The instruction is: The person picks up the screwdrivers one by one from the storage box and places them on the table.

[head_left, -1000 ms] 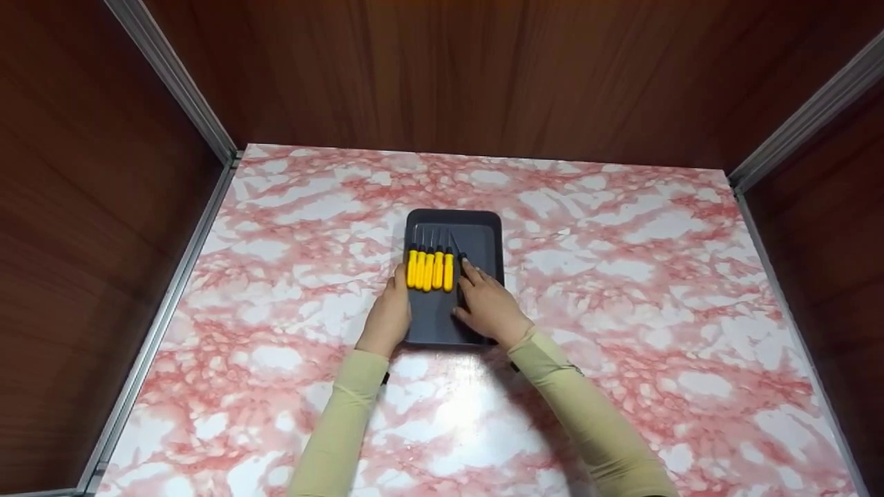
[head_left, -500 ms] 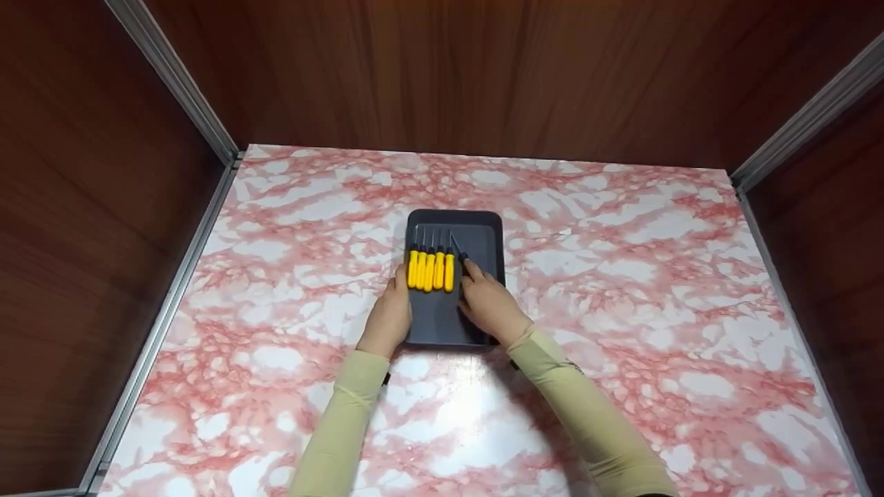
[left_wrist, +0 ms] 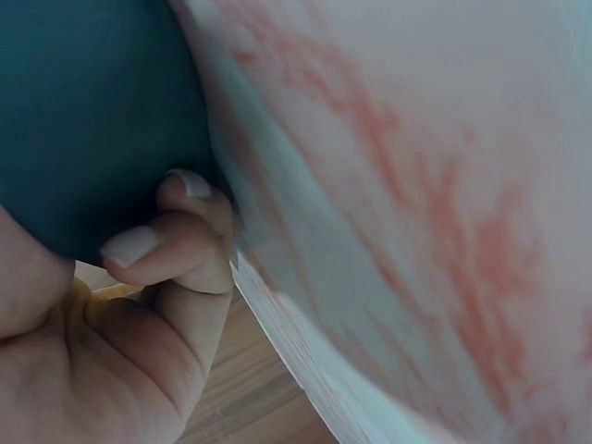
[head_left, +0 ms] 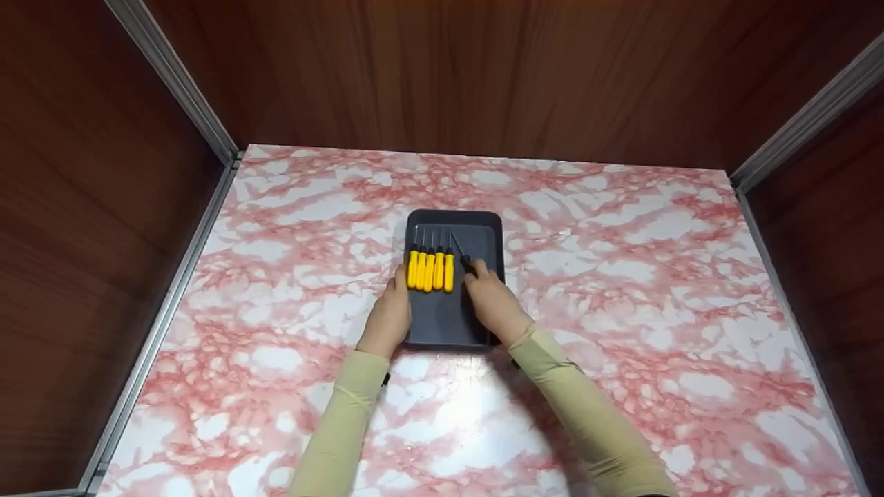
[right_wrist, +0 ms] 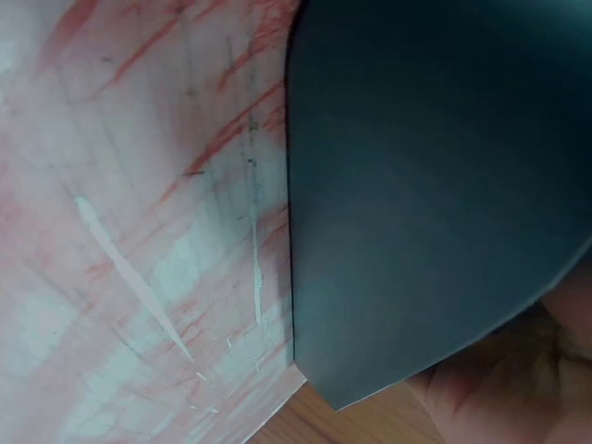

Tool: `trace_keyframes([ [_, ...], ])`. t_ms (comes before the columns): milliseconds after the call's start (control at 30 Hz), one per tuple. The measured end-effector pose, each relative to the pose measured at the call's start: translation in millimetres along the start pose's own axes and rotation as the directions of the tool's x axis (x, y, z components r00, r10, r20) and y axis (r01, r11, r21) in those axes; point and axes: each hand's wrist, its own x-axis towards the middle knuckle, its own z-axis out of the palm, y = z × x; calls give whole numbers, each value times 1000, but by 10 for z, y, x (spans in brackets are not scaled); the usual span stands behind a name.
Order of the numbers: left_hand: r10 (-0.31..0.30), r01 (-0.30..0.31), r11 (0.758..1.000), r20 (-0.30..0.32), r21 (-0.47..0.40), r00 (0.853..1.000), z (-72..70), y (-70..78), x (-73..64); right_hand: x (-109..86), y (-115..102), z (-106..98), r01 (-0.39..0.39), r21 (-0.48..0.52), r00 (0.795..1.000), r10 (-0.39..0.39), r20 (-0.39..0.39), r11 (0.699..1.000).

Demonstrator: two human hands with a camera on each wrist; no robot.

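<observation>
In the grey rectangular tray [head_left: 442,323] — edge gripped by the left hand [head_left: 389,314] — a black-collared, thin-shafted tool [head_left: 466,262] is pinched by the right hand [head_left: 495,302]; five yellow-handled tools [head_left: 430,271] could be skewed by its slanted shaft.

Glare whitens the near tabletop [head_left: 464,407], while both wrist views look soft

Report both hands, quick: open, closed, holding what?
Left hand: closed, fingers curled at the left edge, holding the gray tray.
Right hand: closed, holding the slanted screwdriver by its mostly hidden handle.
</observation>
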Motion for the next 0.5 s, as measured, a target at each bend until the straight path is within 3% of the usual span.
trace_keyframes([
  [500,-14,14,1000,9,-17,1000,3,-7,8,-4,15,30,-33,-5,999,33,-13,999],
])
